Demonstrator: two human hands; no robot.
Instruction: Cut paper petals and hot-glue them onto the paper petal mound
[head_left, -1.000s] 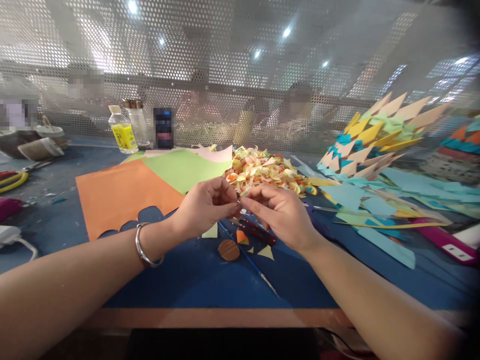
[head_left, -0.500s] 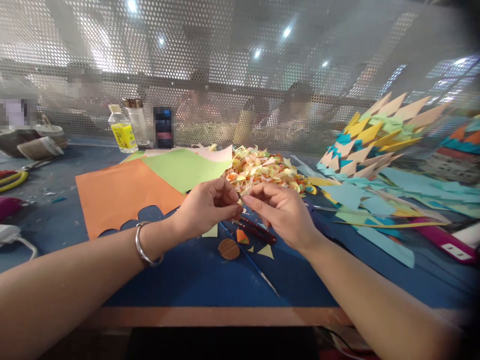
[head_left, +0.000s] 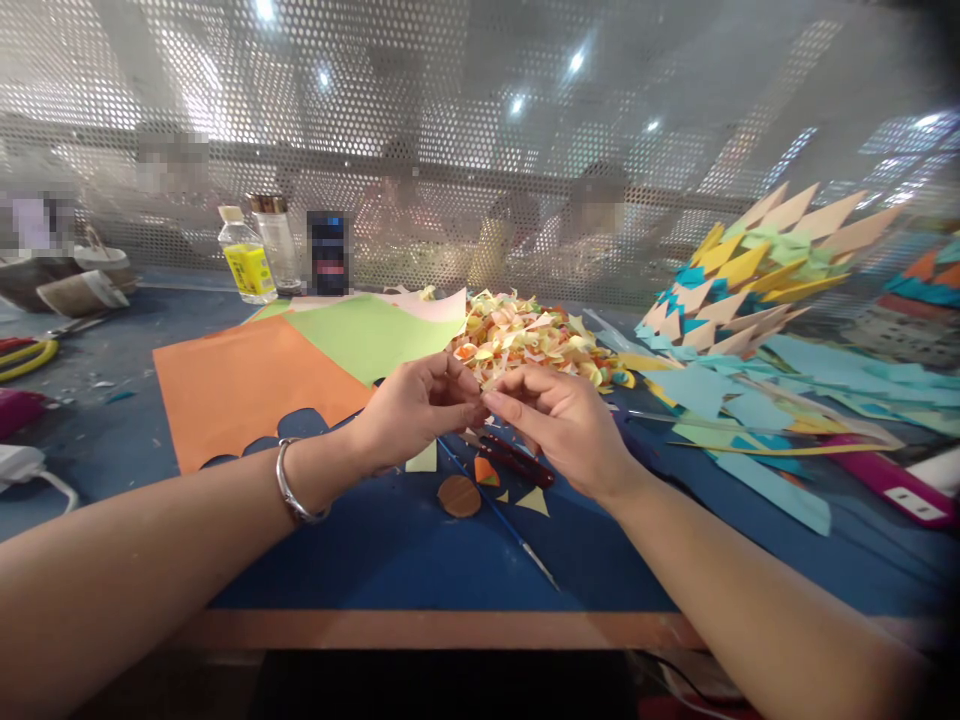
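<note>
My left hand (head_left: 421, 405) and my right hand (head_left: 559, 415) meet fingertip to fingertip above the blue table mat. Both are closed in a pinch; whatever sits between the fingers is too small and covered to make out. Directly behind them rises a heap of small folded paper pieces (head_left: 536, 340) in yellow, peach and orange. Below the hands lie a round wooden disc (head_left: 459, 496), a thin blue paintbrush (head_left: 517, 535), a dark red tool (head_left: 517, 460), an orange scrap (head_left: 487, 471) and a pale triangular paper scrap (head_left: 535, 502).
Orange (head_left: 255, 385) and green (head_left: 375, 335) paper sheets lie left. Farther back stand a yellow-labelled bottle (head_left: 250, 265), a brush jar (head_left: 279, 245) and a phone (head_left: 328, 252). To the right are a spiky paper construction (head_left: 739, 275), blue paper strips (head_left: 780, 492) and a magenta tool (head_left: 892, 485).
My left hand has shifted very slightly right, its fingertips closer to the right hand's. The view has moved a little; the things on the table lie as before.
</note>
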